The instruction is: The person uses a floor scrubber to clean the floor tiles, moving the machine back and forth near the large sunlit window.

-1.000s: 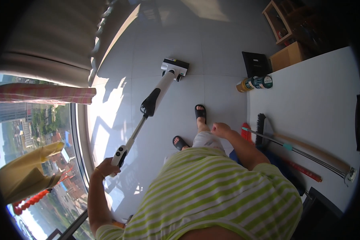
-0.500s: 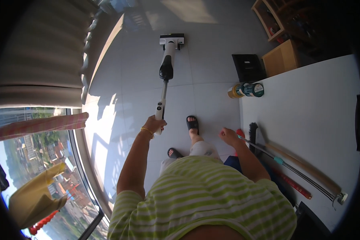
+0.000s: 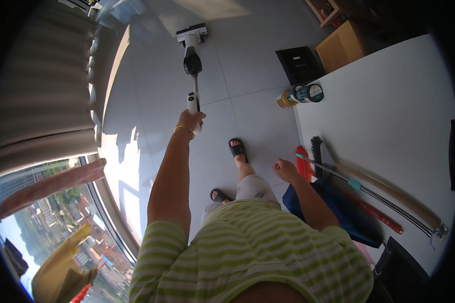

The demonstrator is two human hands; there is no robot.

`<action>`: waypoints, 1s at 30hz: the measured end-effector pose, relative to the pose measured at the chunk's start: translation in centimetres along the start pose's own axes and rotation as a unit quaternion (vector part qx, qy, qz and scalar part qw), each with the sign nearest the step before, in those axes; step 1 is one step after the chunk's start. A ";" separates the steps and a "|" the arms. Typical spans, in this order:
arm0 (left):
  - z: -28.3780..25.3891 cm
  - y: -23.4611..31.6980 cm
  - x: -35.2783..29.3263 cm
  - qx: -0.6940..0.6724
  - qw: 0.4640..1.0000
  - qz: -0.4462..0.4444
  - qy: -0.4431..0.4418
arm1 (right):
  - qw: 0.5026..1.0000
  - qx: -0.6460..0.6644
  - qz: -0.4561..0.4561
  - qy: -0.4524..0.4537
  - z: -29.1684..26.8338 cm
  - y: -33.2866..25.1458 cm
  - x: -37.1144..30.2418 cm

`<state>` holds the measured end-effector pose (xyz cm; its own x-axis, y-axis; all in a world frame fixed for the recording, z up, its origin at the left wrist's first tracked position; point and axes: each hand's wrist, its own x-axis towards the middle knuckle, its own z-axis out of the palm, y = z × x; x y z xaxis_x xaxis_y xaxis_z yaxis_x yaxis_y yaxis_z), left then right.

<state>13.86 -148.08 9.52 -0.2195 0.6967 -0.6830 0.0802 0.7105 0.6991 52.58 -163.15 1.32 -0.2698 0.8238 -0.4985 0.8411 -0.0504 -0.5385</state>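
My left hand (image 3: 190, 121) is wrapped round the white handle of a cordless stick vacuum cleaner (image 3: 192, 61). The vacuum reaches away from me over the grey tiled floor, its wide floor head (image 3: 191, 33) flat on the tiles and angled a little. Its middle section is black and white, with a thin tube leading to the handle. At my right side, my right hand (image 3: 285, 170) hangs in a loose fist, with nothing visible in it. Nearest to that hand are a red brush head (image 3: 303, 164) and a pole with a teal end (image 3: 328, 170).
To the right, a white surface (image 3: 379, 116) borders the floor, with canisters (image 3: 301, 95), a black flat object (image 3: 299, 65) and a wooden box (image 3: 341, 48) nearby. A black-bristled broom (image 3: 317, 154) and a blue bag (image 3: 333, 209) are close by. Left are a curtain (image 3: 35, 91) and window (image 3: 55, 212).
The vacuum has been pushed farther forward and slightly left, its head turning a little. My left arm has stretched out with it. My view has shifted; the right hand stays curled.
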 end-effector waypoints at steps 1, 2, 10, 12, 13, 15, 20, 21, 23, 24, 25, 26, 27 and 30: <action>-0.2 -1.3 -1.2 0.016 1.000 -0.007 -0.011 | 1.000 0.003 0.005 0.005 0.4 -0.3 -0.3; -0.6 -2.9 -2.7 0.007 1.000 -0.010 -0.021 | 1.000 0.005 -0.005 -0.011 0.8 -0.8 -0.4; -7.8 -23.2 -21.5 0.041 0.997 -0.048 -0.053 | 0.996 -0.010 -0.039 -0.085 5.8 -10.5 -1.8; -10.5 -27.3 -27.0 0.070 0.993 -0.065 -0.063 | 0.991 -0.008 -0.054 -0.125 7.5 -13.2 -3.1; -12.3 -29.3 -29.6 0.073 0.992 -0.071 -0.070 | 0.990 -0.014 -0.059 -0.127 8.8 -14.2 -3.8; -15.6 -30.3 -34.7 0.166 0.977 -0.108 -0.084 | 0.972 -0.074 -0.133 -0.180 11.6 -15.4 -5.5; -27.2 -34.2 -44.2 0.223 0.957 -0.168 -0.082 | 0.927 -0.138 -0.179 -0.300 15.9 -20.9 -10.2; -29.4 -34.3 -45.3 0.244 0.948 -0.192 -0.064 | 0.910 -0.166 -0.183 -0.334 15.6 -22.1 -11.2; -33.3 -34.4 -46.6 0.327 0.930 -0.167 0.010 | 0.908 -0.157 -0.188 -0.341 15.3 -23.1 -12.6; -35.7 -35.2 -46.7 0.362 0.920 -0.147 0.039 | 0.903 -0.145 -0.201 -0.350 15.3 -23.5 -12.9; -37.4 -36.2 -46.9 0.395 0.907 -0.128 0.068 | 0.901 -0.147 -0.205 -0.352 15.8 -23.3 -12.8; -37.1 -33.2 -46.0 0.401 0.905 -0.132 0.062 | 0.905 -0.166 -0.181 -0.346 16.4 -22.3 -12.3; -36.6 -29.2 -45.0 0.406 0.901 -0.140 0.059 | 0.907 -0.185 -0.162 -0.342 16.8 -21.6 -12.0; -38.3 -25.9 -42.9 0.409 0.903 -0.132 0.027 | 0.905 -0.198 -0.162 -0.340 16.5 -20.9 -10.5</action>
<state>-16.03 -200.15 28.76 -0.3821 0.5018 -0.7760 0.7036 0.7024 0.1078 30.07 -180.01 6.62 -0.6460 0.2133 -0.7329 0.7312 0.4485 -0.5140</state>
